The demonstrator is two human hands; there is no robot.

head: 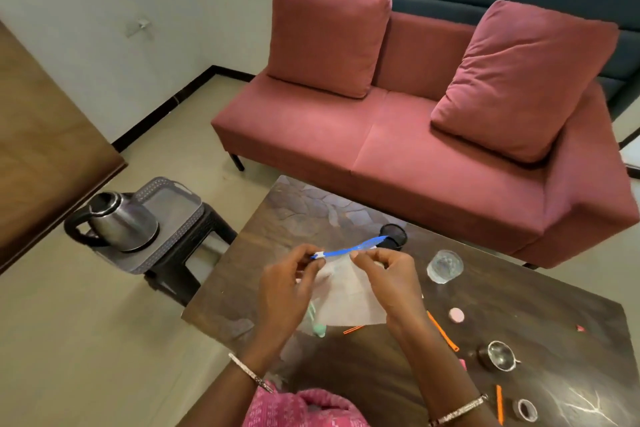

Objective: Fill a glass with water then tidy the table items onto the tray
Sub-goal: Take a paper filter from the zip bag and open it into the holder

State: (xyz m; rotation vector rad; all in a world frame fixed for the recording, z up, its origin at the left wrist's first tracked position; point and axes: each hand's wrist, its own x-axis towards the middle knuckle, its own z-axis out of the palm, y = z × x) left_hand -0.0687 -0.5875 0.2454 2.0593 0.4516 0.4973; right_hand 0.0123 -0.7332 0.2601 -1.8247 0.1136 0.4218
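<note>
I see the left hand (287,284) and right hand (388,282) each pinching a slim blue strip (349,249) above a translucent sheet (346,291), just left of the faceted glass (445,266) holding water on the dark veined table (311,211), while the grey perforated-rim tray (173,204) carrying a steel kettle (121,222) sits well left of the glass, past the table's edge.

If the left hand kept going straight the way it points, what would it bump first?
Likely the red sofa. The left hand, pinching the blue stick, points forward and slightly right, passing left of the black cup. Depth is unclear, though.
</note>
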